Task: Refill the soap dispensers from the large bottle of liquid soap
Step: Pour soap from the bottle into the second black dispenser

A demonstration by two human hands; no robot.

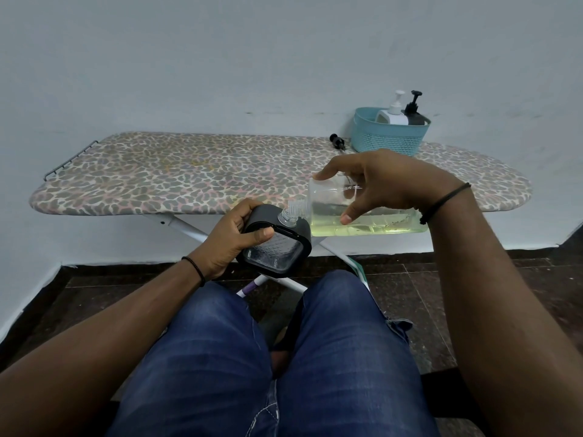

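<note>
Yellow-green soap: it pools along the low side of the large clear bottle (362, 212), which I hold tipped on its side just in front of the ironing board (189, 175).
Right hand: my right hand (385, 181) grasps the bottle from above, fingers (325, 175) over its top edge and thumb pressed to its near face.
Spout: the bottle's ribbed neck meets the open threaded mouth of the black dispenser (274, 244).
Left hand: my left hand (230, 234) grips the dispenser's left side, thumb laid across its clear quilted face, tilting it toward the bottle.
Dispenser: held in the air before the board's near edge, above my knees (252, 357).
Basket: a teal basket (389, 135) stands at the board's far right, holding a white pump dispenser (392, 115) and a black one (415, 113).
Loose pump: a black pump head (337, 142) lies on the board just left of the basket.
</note>
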